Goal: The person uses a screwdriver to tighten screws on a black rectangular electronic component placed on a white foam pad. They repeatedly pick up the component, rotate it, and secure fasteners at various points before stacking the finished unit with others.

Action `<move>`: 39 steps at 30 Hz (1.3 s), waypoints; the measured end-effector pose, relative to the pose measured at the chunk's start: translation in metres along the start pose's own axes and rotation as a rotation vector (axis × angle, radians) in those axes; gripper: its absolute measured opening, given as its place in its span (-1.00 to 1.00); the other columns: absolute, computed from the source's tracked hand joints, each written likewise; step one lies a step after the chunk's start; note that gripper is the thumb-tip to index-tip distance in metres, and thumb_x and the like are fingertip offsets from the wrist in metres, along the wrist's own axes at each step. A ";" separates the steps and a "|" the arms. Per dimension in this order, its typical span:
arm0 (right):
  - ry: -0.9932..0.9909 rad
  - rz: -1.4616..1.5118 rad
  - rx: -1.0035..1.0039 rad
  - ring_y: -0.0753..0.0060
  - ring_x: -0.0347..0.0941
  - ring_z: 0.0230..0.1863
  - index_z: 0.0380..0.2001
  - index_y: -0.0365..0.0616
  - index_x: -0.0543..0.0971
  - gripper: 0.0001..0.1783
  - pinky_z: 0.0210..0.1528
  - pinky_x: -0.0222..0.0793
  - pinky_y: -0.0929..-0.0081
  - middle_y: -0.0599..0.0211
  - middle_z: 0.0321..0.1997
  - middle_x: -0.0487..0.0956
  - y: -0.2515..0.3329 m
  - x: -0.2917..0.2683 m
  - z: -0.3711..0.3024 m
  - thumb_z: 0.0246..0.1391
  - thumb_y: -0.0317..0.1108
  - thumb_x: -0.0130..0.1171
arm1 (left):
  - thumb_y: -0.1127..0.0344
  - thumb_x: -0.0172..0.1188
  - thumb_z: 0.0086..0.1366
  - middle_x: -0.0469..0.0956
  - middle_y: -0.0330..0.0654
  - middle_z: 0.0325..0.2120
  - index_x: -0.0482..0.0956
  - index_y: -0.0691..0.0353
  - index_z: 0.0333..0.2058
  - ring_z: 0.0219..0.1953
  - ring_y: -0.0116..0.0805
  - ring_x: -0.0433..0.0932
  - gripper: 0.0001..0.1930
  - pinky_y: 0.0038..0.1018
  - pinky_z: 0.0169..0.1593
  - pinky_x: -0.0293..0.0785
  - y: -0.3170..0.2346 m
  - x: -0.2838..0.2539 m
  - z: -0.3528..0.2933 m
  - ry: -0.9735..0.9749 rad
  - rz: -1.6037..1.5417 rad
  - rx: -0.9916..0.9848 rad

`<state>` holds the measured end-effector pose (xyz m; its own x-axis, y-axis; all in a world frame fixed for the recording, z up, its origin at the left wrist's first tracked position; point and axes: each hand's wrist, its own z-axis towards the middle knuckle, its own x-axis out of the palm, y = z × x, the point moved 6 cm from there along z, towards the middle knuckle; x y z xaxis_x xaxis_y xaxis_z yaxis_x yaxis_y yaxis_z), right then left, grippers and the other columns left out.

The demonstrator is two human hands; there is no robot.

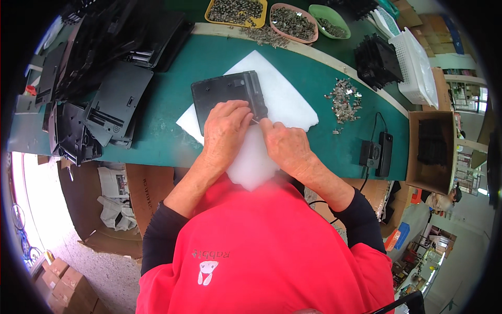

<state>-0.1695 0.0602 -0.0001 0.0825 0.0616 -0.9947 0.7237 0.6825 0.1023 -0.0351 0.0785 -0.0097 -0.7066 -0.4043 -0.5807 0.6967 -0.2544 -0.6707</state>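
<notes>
A black rectangular plastic housing (218, 90) lies on a white foam sheet (295, 102) in front of me, with a ridged strip along its right side. My left hand (225, 131) rests over its near edge, fingers bent and closed on it. Close by, my right hand (286, 144) is closed in a pinch at the housing's near right corner. A thin, light metal piece (254, 121) shows between the fingertips of both hands; its right end is hidden in my right fingers, and I cannot tell its kind.
Black plastic panels (119, 97) are stacked at the left. Small metal parts (344, 102) lie loose at the right, near a black power adapter (384, 152). Yellow (256, 22), pink (294, 23) and green (329, 22) trays of parts stand far back. A white basket (413, 68) stands far right.
</notes>
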 end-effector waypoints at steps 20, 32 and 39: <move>-0.235 1.114 0.443 0.37 0.43 -0.61 -0.44 -0.27 0.55 -0.64 -0.53 0.28 0.35 0.16 -0.67 0.47 -0.076 0.009 -0.006 0.22 -0.17 0.01 | 0.45 0.09 0.16 0.49 -0.01 -0.24 0.41 0.31 0.16 -0.20 -0.09 0.53 -0.48 -0.32 -0.30 0.46 -0.045 0.009 0.010 0.287 0.628 0.740; -0.273 1.118 0.389 0.46 0.42 -0.62 -0.32 -0.29 0.59 -0.70 -0.53 0.35 0.44 0.28 -0.62 0.52 -0.074 0.022 0.007 0.13 -0.21 0.15 | -0.13 0.37 0.05 0.16 0.23 0.27 0.24 0.23 0.28 0.31 0.15 0.14 -0.08 0.03 0.27 0.05 -0.002 0.021 0.053 0.492 0.442 0.215; -0.212 0.962 0.308 0.03 0.57 -0.43 -0.35 -0.30 0.60 -0.69 -0.29 0.47 0.24 -0.06 -0.49 0.60 -0.063 0.017 0.013 0.03 -0.20 0.22 | -0.02 0.48 -0.14 0.23 0.20 0.21 0.30 0.16 0.25 0.28 0.15 0.18 -0.05 0.00 0.25 0.09 -0.025 0.022 0.046 0.573 0.398 0.266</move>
<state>-0.2049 0.0082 -0.0229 0.8170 0.3327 -0.4710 0.4292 0.1946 0.8820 -0.0622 0.0356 0.0158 -0.2980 -0.0068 -0.9545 0.8681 -0.4178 -0.2680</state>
